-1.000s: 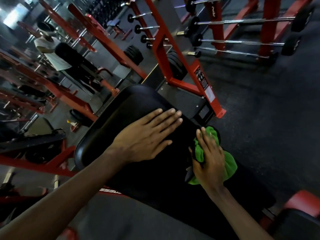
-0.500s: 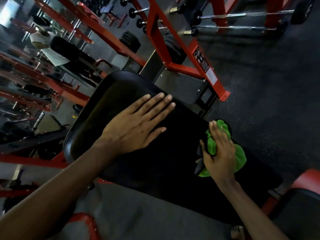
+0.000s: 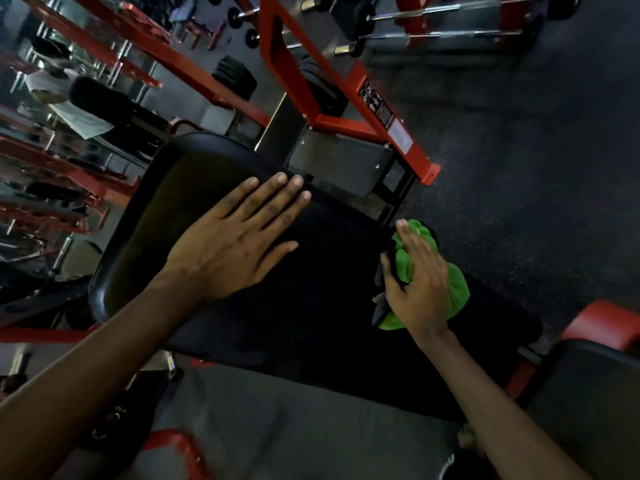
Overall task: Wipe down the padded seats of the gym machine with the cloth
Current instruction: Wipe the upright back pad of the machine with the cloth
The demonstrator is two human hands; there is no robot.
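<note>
A black padded seat point(image 3: 166, 209) of a red-framed gym machine fills the middle of the view. My left hand point(image 3: 235, 244) lies flat on its top, fingers spread, holding nothing. My right hand point(image 3: 417, 282) presses a bunched green cloth point(image 3: 453, 292) against the pad's right edge, with fingers curled over the cloth. A dark part of the cloth hangs below my thumb. Both forearms reach in from the bottom.
The red machine frame point(image 3: 349, 88) with a warning label stands just beyond the pad. Barbells point(image 3: 433, 38) lie on racks at the top. Mirrors and red racks line the left. Another red-and-black pad point(image 3: 609, 344) sits at the lower right. Dark rubber floor spreads to the right.
My right hand and the cloth have shifted rightward along the pad's edge in the view. My left hand has stayed flat on the pad as the camera tilted down.
</note>
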